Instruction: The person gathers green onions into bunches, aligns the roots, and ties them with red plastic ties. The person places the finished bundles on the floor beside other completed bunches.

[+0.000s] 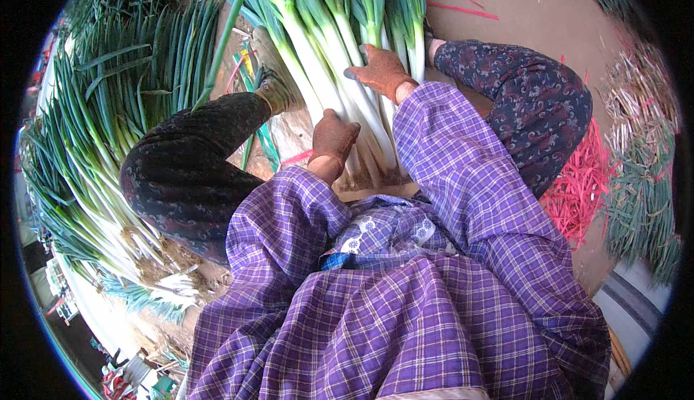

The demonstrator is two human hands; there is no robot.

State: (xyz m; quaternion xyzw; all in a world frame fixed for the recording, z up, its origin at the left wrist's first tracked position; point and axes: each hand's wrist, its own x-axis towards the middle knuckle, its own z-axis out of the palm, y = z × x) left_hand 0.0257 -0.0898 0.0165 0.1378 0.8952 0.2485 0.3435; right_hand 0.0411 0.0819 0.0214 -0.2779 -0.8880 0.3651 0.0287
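Head view: leek bundle [340,45] lying on the ground between the knees. Left hand [332,138] clasped on white stalks near the roots; right hand [382,71] pressed flat higher up. Gathering step, seemingly; next move likely calls for binding, red ties [578,183] right.

We are at an outdoor farm sorting spot, working on a bare dirt ground [535,16]. Long green onions [94,132] lie heaped at our left, trimmed scraps [643,154] pile at the right, and a heap of red ties [578,183] sits beside them.
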